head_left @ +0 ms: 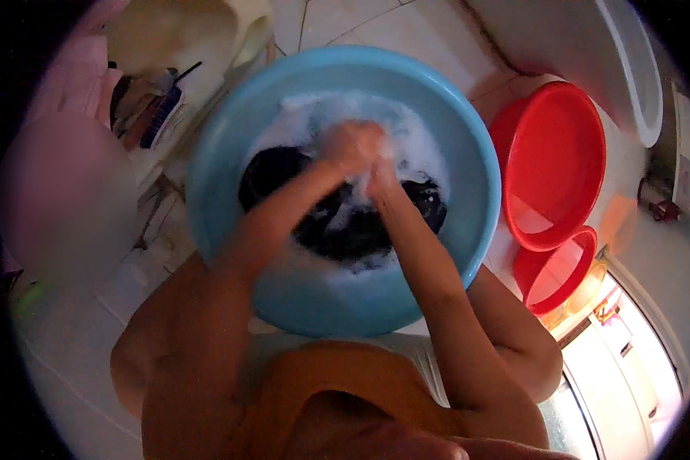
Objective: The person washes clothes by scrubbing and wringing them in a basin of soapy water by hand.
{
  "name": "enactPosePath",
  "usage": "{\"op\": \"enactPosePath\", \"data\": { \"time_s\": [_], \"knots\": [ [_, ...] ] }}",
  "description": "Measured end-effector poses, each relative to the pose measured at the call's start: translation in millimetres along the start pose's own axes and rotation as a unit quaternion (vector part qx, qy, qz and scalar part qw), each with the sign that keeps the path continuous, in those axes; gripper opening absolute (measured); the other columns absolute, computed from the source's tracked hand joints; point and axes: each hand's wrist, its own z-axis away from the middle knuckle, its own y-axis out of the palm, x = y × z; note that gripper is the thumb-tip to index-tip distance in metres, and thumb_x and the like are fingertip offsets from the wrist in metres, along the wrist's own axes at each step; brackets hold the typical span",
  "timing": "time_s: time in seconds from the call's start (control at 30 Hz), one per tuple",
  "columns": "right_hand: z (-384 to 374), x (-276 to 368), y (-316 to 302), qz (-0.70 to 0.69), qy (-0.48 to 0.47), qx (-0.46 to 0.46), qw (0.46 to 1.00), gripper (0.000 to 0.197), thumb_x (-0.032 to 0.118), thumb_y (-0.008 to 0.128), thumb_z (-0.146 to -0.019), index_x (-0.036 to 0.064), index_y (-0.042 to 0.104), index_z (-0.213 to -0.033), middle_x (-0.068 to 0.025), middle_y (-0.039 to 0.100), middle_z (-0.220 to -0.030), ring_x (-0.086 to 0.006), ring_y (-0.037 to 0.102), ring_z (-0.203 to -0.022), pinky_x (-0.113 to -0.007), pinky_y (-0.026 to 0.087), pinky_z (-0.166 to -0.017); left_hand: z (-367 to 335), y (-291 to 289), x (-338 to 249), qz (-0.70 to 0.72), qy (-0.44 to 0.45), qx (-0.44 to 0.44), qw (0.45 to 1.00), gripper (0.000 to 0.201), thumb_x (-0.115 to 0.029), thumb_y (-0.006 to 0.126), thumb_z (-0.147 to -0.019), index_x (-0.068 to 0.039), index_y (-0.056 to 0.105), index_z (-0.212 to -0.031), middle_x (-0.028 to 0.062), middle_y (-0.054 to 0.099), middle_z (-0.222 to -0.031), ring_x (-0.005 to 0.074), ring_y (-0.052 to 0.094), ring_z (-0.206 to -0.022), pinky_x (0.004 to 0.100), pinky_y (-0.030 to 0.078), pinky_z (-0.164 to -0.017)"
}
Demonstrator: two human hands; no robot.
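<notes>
Head view: dark cloth lies beside blurred fingers, perhaps touching.

The basin is plain light blue, with white suds inside and blackish cloth among them. Past the basin's right edge I see a red tub and a smaller red bowl. Pale floor tiles show darker lines; the person's top is orange.

Cloth lies amid suds inside the basin. From the basin, one tub sits at three o'clock, a second tub at four, a brush at ten.
</notes>
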Motion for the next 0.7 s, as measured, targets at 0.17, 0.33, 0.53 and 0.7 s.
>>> {"op": "enactPosePath", "data": {
  "time_s": [0.17,0.33,0.53,0.7],
  "knots": [
    [27,43,7,-0.009,0.034,-0.141,0.989,0.04,0.033,0.038,-0.087,0.0033,0.047,-0.112,-0.0089,0.053,-0.11,-0.0235,0.051,-0.097,-0.034,0.037,-0.086,16,-34,32,-0.229,-0.15,0.029,0.961,0.03,-0.034,0.052,-0.075,-0.008,0.06,-0.086,0.0133,0.056,-0.096,0.0313,0.053,-0.09,0.0434,0.044,-0.071],
    [-14,17,-55,0.582,-0.216,-0.252,0.743,0.039,0.031,0.045,-0.084,-0.0003,0.05,-0.108,-0.0234,0.052,-0.105,-0.0319,0.051,-0.097,-0.037,0.039,-0.083,21,3,24,-0.22,0.058,0.169,0.959,0.041,-0.03,0.055,-0.074,-0.004,0.05,-0.105,0.0184,0.049,-0.104,0.0322,0.049,-0.096,0.0436,0.042,-0.077],
    [-19,14,-3,0.003,0.005,-0.1,0.995,0.035,0.034,0.047,-0.082,0.0106,0.052,-0.107,-0.0101,0.055,-0.101,-0.028,0.053,-0.089,-0.04,0.042,-0.076,15,16,16,-0.082,-0.233,0.055,0.968,0.049,-0.028,0.055,-0.075,-0.006,0.04,-0.115,0.0227,0.046,-0.108,0.0356,0.047,-0.098,0.0462,0.039,-0.081],
    [-19,7,-50,0.309,-0.171,-0.061,0.933,0.04,0.036,0.047,-0.082,0.008,0.048,-0.111,-0.006,0.055,-0.104,-0.0225,0.052,-0.091,-0.035,0.042,-0.08,21,31,-80,-0.028,-0.121,0.022,0.992,0.036,-0.025,0.051,-0.077,-0.006,0.046,-0.107,0.0204,0.049,-0.106,0.0373,0.049,-0.094,0.0474,0.039,-0.08]
  ]
}}
